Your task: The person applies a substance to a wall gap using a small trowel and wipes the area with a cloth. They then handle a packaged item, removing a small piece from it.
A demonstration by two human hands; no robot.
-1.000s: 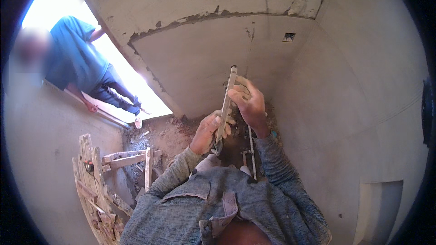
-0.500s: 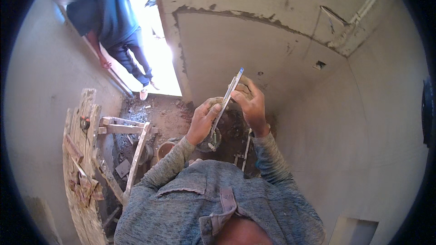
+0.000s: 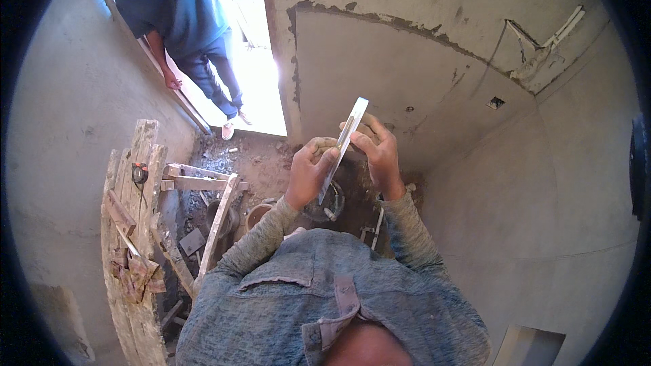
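Observation:
Between my two hands, in front of my chest, is a long, flat, pale metal blade (image 3: 358, 107), seen nearly edge-on and tilted. It looks like a plastering trowel, with a narrow bar along its left face; its handle cannot be made out. My left hand (image 3: 312, 171) is closed on the lower left side, thumb against the metal. Higher up on the right, my right hand (image 3: 377, 154) grips it with thumb and curled fingers. Dried dirt or plaster marks the fingers. Parts of both hands' fingers are hidden behind the blade.
At left stands a rough plank platform (image 3: 132, 220) with a tape measure (image 3: 140, 173) and a crumpled cloth (image 3: 141, 278). A person (image 3: 186, 20) stands in the bright doorway. Below my hands are buckets, including a brownish one (image 3: 259, 214), on a rubble-strewn floor. Plastered walls (image 3: 488, 196) surround me.
The blade has turned slightly, showing more of its pale face near the top. My hands keep hold of it in nearly the same place. The surroundings have shifted right in view.

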